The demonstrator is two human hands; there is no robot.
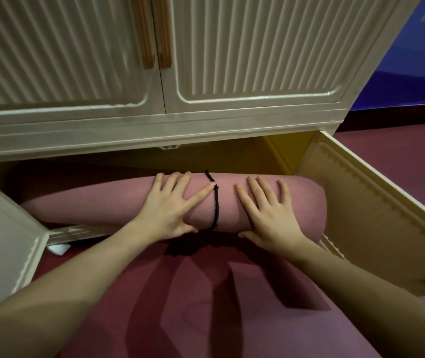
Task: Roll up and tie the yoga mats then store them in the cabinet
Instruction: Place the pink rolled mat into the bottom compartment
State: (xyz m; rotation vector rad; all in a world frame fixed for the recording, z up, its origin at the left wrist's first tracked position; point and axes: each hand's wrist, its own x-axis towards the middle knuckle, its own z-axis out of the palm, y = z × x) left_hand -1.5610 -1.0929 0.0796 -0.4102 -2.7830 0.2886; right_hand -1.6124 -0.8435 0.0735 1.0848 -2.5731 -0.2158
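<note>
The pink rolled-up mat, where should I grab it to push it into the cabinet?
Probably hold the pink mat from the front, one hand on each side of the black cord, as the left hand and right hand do. It lies sideways and long, so spread palms should keep it level.

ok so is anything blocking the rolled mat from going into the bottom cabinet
Nothing visible does. Both lower doors stand open, and the rolled mat already lies in the opening under the left hand and right hand. The dark interior behind it is unclear.
</note>
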